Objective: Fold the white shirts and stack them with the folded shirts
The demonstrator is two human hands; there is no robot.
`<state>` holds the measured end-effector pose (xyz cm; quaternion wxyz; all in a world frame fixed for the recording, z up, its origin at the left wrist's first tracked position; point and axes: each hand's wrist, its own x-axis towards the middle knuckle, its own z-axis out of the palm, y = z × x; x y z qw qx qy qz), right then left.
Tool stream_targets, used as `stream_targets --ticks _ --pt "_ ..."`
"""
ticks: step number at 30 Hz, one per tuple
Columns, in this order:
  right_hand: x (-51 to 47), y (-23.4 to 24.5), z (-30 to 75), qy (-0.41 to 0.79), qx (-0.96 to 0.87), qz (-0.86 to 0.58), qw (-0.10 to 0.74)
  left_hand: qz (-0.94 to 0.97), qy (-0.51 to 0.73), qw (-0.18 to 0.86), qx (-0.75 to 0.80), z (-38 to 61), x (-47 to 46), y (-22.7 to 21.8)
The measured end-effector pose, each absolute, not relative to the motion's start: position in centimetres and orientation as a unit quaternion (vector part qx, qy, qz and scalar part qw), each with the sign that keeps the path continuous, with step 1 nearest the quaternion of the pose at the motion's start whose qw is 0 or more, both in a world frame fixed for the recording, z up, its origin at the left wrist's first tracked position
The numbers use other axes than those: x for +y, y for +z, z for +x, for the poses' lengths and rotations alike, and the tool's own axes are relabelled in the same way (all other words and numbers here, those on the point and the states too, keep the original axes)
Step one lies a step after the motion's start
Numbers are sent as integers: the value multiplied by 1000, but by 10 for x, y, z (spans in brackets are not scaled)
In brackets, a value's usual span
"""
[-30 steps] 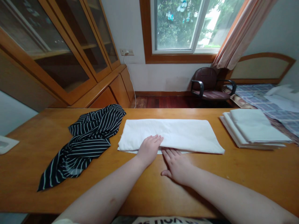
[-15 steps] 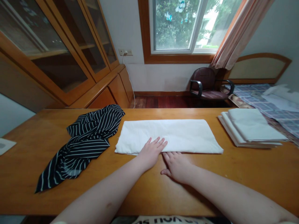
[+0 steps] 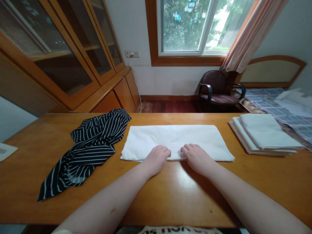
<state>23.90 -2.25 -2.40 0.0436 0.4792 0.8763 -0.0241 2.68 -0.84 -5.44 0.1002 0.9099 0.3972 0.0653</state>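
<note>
A white cloth (image 3: pixel 175 138), folded into a long flat rectangle, lies across the middle of the wooden table. My left hand (image 3: pixel 157 157) is closed on its near edge, left of centre, with the fingers curled over the top and the thumb hidden. A short way to the right, my right hand (image 3: pixel 196 157) grips the same edge, fingers bent on the cloth and thumb out of sight. The edge between the two hands stays low, close to the table.
Left of the cloth lies a crumpled black-and-white striped fabric (image 3: pixel 97 143). A stack of folded white cloths (image 3: pixel 263 133) sits at the right on the wooden table (image 3: pixel 165 201). Beyond the far edge are a chair (image 3: pixel 215 87), a glass-door cabinet (image 3: pixel 70 55) and a bed (image 3: pixel 275 100).
My right hand has moved up and right from below the near edge onto the cloth. My left hand's spread fingers have curled in. Both hands now grip the edge, farther apart.
</note>
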Motion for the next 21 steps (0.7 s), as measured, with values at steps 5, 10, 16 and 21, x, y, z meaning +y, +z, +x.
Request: stream_targets --ticks 5,10,16,21 --pt "-6 -29 263 -51 862 496 92 921 17 81 380 29 -8 -51" --pt "4 -29 290 -90 798 580 135 917 15 91 389 28 -9 -52" --pt "18 -30 343 -120 711 673 166 911 32 124 391 26 -7 -52" --pt "17 -32 394 -130 600 781 112 912 40 132 387 26 -8 -53"
